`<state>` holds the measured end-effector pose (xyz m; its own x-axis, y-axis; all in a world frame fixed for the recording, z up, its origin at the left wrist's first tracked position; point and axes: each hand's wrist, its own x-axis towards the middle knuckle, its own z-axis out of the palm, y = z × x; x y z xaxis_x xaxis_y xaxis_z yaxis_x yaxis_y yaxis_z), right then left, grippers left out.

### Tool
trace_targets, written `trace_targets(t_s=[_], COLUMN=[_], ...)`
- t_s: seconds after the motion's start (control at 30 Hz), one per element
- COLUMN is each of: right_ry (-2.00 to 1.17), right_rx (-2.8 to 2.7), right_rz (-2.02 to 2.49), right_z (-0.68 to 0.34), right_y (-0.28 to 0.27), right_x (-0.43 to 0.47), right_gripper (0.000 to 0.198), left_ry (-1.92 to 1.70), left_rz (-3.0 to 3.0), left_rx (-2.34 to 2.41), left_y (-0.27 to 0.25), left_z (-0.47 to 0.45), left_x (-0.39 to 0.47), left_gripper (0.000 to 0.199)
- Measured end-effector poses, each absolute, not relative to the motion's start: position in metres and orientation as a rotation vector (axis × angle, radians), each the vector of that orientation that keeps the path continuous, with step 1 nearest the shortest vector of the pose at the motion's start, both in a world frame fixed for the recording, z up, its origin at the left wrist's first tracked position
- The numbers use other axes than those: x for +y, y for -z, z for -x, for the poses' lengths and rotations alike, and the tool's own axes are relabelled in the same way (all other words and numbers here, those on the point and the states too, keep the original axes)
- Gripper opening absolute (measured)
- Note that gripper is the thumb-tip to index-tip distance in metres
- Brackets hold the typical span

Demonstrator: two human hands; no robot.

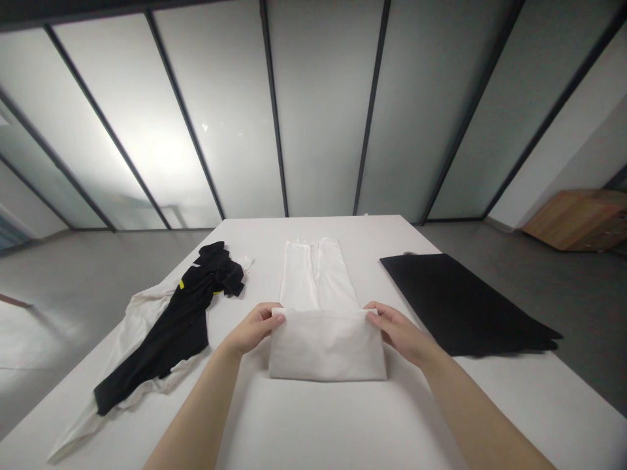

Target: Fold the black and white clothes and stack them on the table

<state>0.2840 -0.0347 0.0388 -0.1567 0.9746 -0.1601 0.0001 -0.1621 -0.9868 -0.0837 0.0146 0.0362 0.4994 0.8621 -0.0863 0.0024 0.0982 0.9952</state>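
A white garment [326, 343] lies in the middle of the table, its near part doubled over into a wide flat band. Two long strips of it [336, 271] stretch away toward the far edge with a narrow gap between them; whether these are legs or sleeves I cannot tell. My left hand [257, 325] pinches the left end of the band's upper edge, thumb on top. At the right end of that same edge, my right hand [396, 329] grips the cloth likewise. The fingers under the cloth are partly hidden.
On the left, a black garment with yellow marks [179, 326] lies over white cloth [142, 320], part of which reaches the table's left edge. A black flat sheet or folded cloth [460, 303] overhangs the right edge of the white table [323, 424]. Frosted panels [323, 111] stand beyond.
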Motion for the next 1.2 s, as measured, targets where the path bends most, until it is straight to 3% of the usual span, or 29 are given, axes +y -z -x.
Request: trace_targets(t_s=[0.17,0.3,0.37,0.47,0.53,0.73,0.87,1.07,1.2], right_ry=[-1.637,-1.696,-1.840,-2.191,-2.231,-1.718,-1.315,-0.753,-0.637], right_rx=[-0.798,-0.756,-0.843,-1.045,-1.106,-0.922,-0.983,-1.604,-1.898], right_rz=[1.207,1.108,0.989,0.805,0.782,1.096,1.376,1.504,1.471], right_z=[-0.272,-0.276,-0.289,-0.307,-0.309,-0.277,-0.273,-0.277,-0.269], right_y=[-0.031,-0.027,-0.028,-0.032,-0.036,-0.030,-0.013,0.000,-0.005], right_x=[-0.031,-0.033,-0.040,-0.050,-0.052,-0.031,-0.020,-0.021,-0.027], right_gripper=[0.019,0.013,0.025,0.054,0.058,0.027,0.024,0.029,0.024], left_ry=[-0.797,-0.841,-0.719,-0.436,-0.392,-0.736,-0.811,-0.607,-0.486], left_rz=[-1.031,-0.897,-0.921,-0.997,-1.033,-1.381,-1.988,-2.375,-2.449], left_rx=[0.913,0.824,0.621,0.208,0.115,0.882,1.449,1.594,1.527], left_y=[-0.032,-0.031,-0.032,-0.033,-0.035,-0.033,-0.020,-0.015,-0.023], left_z=[0.069,0.069,0.080,0.098,0.102,0.070,0.060,0.062,0.055], left_x=[0.016,0.012,0.005,-0.004,-0.006,0.016,0.024,0.016,0.010], left_gripper=[0.040,0.035,0.038,0.060,0.068,0.041,0.018,0.025,0.022])
